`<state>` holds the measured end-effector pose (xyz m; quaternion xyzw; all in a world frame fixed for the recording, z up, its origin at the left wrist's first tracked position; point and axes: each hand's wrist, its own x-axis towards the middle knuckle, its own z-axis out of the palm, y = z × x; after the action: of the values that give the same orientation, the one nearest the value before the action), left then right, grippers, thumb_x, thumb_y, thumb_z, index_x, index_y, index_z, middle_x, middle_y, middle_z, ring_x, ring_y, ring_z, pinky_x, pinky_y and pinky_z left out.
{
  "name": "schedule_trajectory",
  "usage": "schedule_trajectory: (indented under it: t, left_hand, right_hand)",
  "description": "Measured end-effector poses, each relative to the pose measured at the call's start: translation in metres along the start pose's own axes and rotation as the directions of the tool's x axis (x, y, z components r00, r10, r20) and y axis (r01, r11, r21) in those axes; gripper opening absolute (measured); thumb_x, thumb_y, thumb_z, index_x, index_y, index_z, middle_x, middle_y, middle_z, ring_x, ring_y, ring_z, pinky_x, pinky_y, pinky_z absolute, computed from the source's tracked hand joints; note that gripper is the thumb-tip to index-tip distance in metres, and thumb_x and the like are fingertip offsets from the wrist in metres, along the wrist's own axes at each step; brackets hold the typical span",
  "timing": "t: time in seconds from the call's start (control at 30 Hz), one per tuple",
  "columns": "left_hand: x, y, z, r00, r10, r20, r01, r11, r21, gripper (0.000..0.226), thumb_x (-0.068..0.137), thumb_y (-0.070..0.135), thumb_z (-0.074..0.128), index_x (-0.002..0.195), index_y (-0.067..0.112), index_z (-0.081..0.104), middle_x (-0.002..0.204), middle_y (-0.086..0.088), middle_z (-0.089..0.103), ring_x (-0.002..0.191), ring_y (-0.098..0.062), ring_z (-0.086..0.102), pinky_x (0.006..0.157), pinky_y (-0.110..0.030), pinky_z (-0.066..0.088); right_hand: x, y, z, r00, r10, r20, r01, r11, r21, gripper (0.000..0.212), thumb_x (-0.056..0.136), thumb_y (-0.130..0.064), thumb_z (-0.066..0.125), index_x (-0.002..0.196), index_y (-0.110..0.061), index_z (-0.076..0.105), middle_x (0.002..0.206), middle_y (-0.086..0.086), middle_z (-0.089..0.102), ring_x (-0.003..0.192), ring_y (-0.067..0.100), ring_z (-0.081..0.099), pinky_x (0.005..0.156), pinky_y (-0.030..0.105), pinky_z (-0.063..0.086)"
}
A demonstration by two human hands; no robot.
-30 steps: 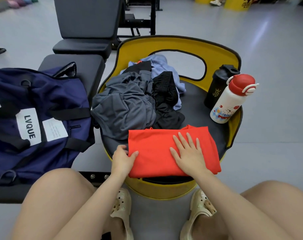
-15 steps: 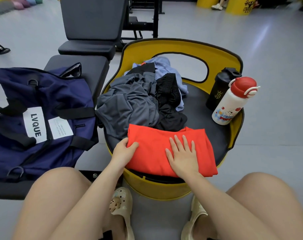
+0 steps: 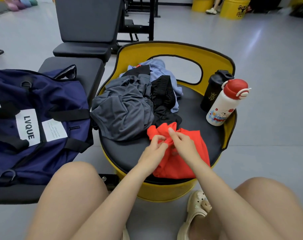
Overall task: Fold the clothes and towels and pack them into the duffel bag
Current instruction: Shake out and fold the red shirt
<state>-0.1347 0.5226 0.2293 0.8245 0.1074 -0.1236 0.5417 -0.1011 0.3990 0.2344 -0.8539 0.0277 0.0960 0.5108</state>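
On the yellow stool (image 3: 214, 54), both the left hand (image 3: 153, 152) and right hand (image 3: 182, 146) pinch the bunched red garment (image 3: 197, 153).

Your navy fabric duffel bag (image 3: 43, 118) at nine o'clock runs off the left edge. Small print on its white label (image 3: 54, 132) is unreadable. The light blue garment (image 3: 157, 70) at twelve o'clock lies mostly under the crumpled black garment (image 3: 162, 94). Your hands cover the bunched red-orange cloth (image 3: 190, 153) in part.

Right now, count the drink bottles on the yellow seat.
2. The black shaker bottle stands at the seat's right edge, by the backrest; the white bottle with the red cap leans against its near side. The clothes pile could hide more.
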Motion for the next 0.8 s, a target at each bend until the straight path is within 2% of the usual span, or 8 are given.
schedule_trajectory:
  t: [0.1, 0.17, 0.23, 0.33, 0.5, 0.6, 0.7, 0.8]
  left_hand:
    - [0.002, 0.002, 0.006, 0.993, -0.001, 0.114, 0.020, 0.985, -0.171, 0.019, 0.092, 0.026, 0.041, 0.103, 0.040, 0.049, 0.111, 0.004, 0.060, 0.091, -0.012, 0.054, 0.082, -0.032, 0.041]
    - [0.004, 0.003, 0.006, 0.997, -0.032, 0.065, 0.052, 0.941, -0.335, 0.019, 0.086, 0.021, 0.043, 0.095, 0.036, 0.049, 0.098, 0.004, 0.060, 0.069, -0.008, 0.050, 0.065, -0.026, 0.039]
    - [0.008, -0.003, 0.003, 0.993, -0.086, -0.077, 0.047, 0.910, -0.413, 0.024, 0.090, 0.006, 0.040, 0.094, 0.029, 0.048, 0.100, 0.000, 0.061, 0.070, -0.010, 0.056, 0.063, -0.025, 0.044]
    - [0.016, -0.018, -0.003, 0.963, -0.115, -0.243, 0.060, 0.974, -0.220, 0.006, 0.092, 0.020, 0.054, 0.096, 0.022, 0.050, 0.098, -0.004, 0.063, 0.084, -0.017, 0.062, 0.078, -0.039, 0.054]
    - [0.029, -0.019, 0.000, 0.963, -0.186, -0.194, 0.199, 0.979, 0.048, 0.045, 0.082, 0.056, 0.060, 0.100, 0.017, 0.047, 0.106, 0.000, 0.058, 0.101, -0.020, 0.056, 0.079, -0.031, 0.043]
    - [0.036, -0.016, 0.003, 0.966, -0.135, -0.222, 0.191, 0.948, 0.253, 0.027, 0.087, 0.048, 0.054, 0.091, 0.021, 0.053, 0.105, 0.000, 0.062, 0.101, -0.022, 0.057, 0.078, -0.032, 0.042]
    - [0.032, -0.007, 0.004, 0.954, -0.105, -0.280, 0.176, 0.954, 0.243, 0.013, 0.090, 0.031, 0.049, 0.086, 0.024, 0.059, 0.098, 0.002, 0.064, 0.098, -0.024, 0.058, 0.077, -0.030, 0.040]
    - [0.025, 0.008, 0.010, 0.949, 0.050, -0.312, 0.004, 0.985, 0.170, 0.014, 0.090, 0.025, 0.049, 0.080, 0.022, 0.058, 0.088, 0.004, 0.063, 0.089, -0.021, 0.058, 0.076, -0.031, 0.041]
  right_hand:
    - [0.000, 0.000, -0.003, 1.000, 0.030, 0.010, -0.029, 0.999, -0.031, 0.037, 0.088, -0.051, 0.059, 0.065, -0.025, 0.045, 0.064, -0.008, 0.050, 0.064, 0.010, 0.051, 0.044, 0.010, 0.037]
    - [0.006, 0.010, -0.002, 0.999, 0.028, -0.023, -0.031, 0.992, -0.123, 0.035, 0.084, -0.043, 0.069, 0.069, -0.022, 0.044, 0.069, -0.008, 0.049, 0.069, 0.012, 0.048, 0.046, 0.014, 0.036]
    - [0.013, 0.018, -0.002, 0.999, 0.027, -0.039, -0.035, 0.977, -0.210, 0.041, 0.082, -0.029, 0.072, 0.067, -0.027, 0.034, 0.067, -0.010, 0.041, 0.078, 0.015, 0.043, 0.052, 0.020, 0.033]
    - [0.016, 0.025, -0.002, 0.998, 0.042, -0.038, -0.050, 0.971, -0.233, 0.053, 0.081, -0.021, 0.072, 0.065, -0.033, 0.024, 0.065, -0.016, 0.031, 0.083, 0.013, 0.038, 0.054, 0.021, 0.029]
    - [0.012, 0.029, -0.002, 1.000, 0.022, -0.018, -0.026, 0.970, -0.242, 0.049, 0.087, -0.025, 0.066, 0.067, -0.035, 0.022, 0.067, -0.017, 0.028, 0.085, 0.011, 0.034, 0.056, 0.025, 0.025]
    - [0.009, 0.032, -0.001, 1.000, -0.011, -0.021, 0.005, 0.961, -0.276, 0.047, 0.093, -0.026, 0.059, 0.067, -0.035, 0.021, 0.066, -0.017, 0.030, 0.084, 0.012, 0.038, 0.061, 0.025, 0.020]
    - [0.008, 0.028, -0.002, 0.998, -0.053, -0.035, 0.041, 0.957, -0.288, 0.043, 0.095, -0.024, 0.056, 0.063, -0.032, 0.028, 0.061, -0.014, 0.037, 0.077, 0.017, 0.044, 0.060, 0.026, 0.020]
    - [0.010, 0.025, -0.009, 0.993, -0.068, -0.101, 0.039, 0.964, -0.262, 0.029, 0.095, -0.028, 0.056, 0.067, -0.024, 0.049, 0.064, -0.005, 0.053, 0.077, 0.026, 0.052, 0.067, 0.032, 0.032]
